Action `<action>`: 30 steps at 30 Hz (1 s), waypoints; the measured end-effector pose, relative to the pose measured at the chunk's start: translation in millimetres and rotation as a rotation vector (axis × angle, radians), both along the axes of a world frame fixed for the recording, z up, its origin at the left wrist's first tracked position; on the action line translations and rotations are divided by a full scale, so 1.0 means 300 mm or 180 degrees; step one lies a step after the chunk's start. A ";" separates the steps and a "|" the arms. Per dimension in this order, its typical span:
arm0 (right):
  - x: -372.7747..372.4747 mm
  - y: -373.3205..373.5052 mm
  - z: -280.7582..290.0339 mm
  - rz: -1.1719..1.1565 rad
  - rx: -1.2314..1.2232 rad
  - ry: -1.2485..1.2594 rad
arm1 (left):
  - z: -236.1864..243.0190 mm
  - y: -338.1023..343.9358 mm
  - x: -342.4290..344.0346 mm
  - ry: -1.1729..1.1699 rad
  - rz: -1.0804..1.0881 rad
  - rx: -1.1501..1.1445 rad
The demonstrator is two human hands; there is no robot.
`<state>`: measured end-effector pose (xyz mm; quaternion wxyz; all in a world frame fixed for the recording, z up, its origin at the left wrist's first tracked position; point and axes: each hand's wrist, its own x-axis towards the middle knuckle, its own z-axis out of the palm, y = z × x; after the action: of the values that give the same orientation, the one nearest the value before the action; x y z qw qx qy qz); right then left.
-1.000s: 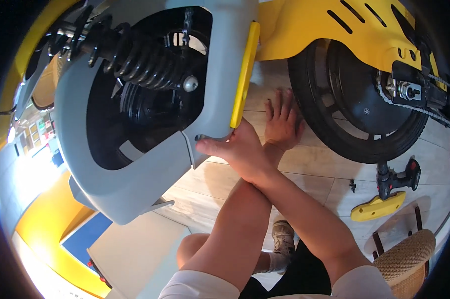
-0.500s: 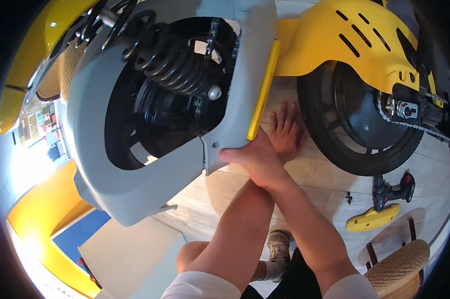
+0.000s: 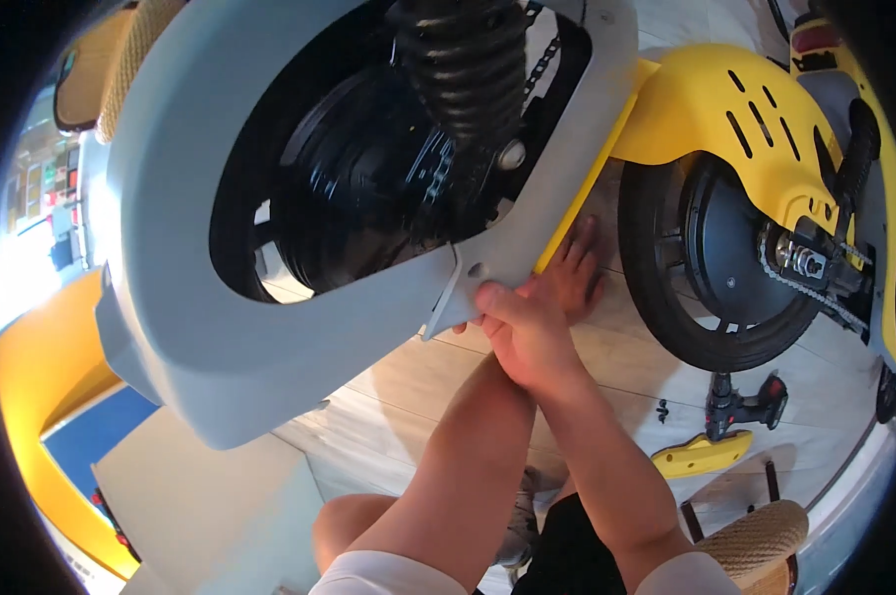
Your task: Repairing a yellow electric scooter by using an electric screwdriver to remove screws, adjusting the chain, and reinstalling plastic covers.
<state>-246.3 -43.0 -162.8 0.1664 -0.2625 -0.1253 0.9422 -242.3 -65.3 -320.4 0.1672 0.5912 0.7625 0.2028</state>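
Note:
A large grey wheel guard point(image 3: 269, 337) of a yellow scooter fills the upper left. It surrounds a black wheel point(image 3: 358, 198) and a black coil spring point(image 3: 463, 69). My left hand point(image 3: 517, 332) pinches the small tab at the guard's lower right edge. Just behind it, my right hand point(image 3: 579, 273) has its fingers spread, touching the yellow trim strip point(image 3: 587, 188) along the guard's right edge. My forearms cross below the hands.
A second black wheel point(image 3: 706, 268) under a yellow fender point(image 3: 716, 109) stands at right, with a chain point(image 3: 815, 288). On the wooden floor lie a cordless drill point(image 3: 740, 407) and a yellow part point(image 3: 701, 454). A wicker stool point(image 3: 755, 535) stands lower right, a beige board point(image 3: 200, 516) lower left.
The view has closed in on the grey guard, which now looks larger and higher. Both hands have stayed at its lower right edge, and the left keeps its grip.

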 end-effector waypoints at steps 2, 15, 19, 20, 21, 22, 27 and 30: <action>0.002 0.009 0.006 0.0116 0.0178 -0.0012 | -0.003 -0.007 -0.001 0.0053 0.0027 0.0099; -0.008 -0.034 0.095 0.0164 -0.1019 0.0168 | 0.080 0.163 -0.063 -0.0033 0.0797 0.0598; 0.002 -0.041 0.117 0.0260 -0.1071 -0.0214 | 0.090 0.193 -0.057 -0.0199 0.1025 0.0795; -0.003 -0.048 0.124 0.0248 -0.1067 -0.0429 | 0.088 0.194 -0.065 -0.0212 0.1074 0.0806; 0.000 -0.050 0.121 0.0256 -0.1029 -0.0467 | 0.087 0.199 -0.060 -0.0254 0.1105 0.0836; 0.003 -0.050 0.112 0.0167 -0.1208 -0.0436 | 0.087 0.204 -0.055 -0.0293 0.1132 0.0863; 0.029 -0.048 -0.004 0.0516 -0.1406 0.1537 | 0.084 0.238 -0.083 -0.0356 0.1252 0.0994; 0.025 -0.042 0.039 -0.0232 -0.1672 0.0410 | 0.093 0.276 -0.108 -0.0383 0.1325 0.1086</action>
<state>-238.7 -55.5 -151.2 0.1341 -0.2405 0.1438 0.9505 -274.8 17.5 -292.7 0.0649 0.4283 0.8111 0.3930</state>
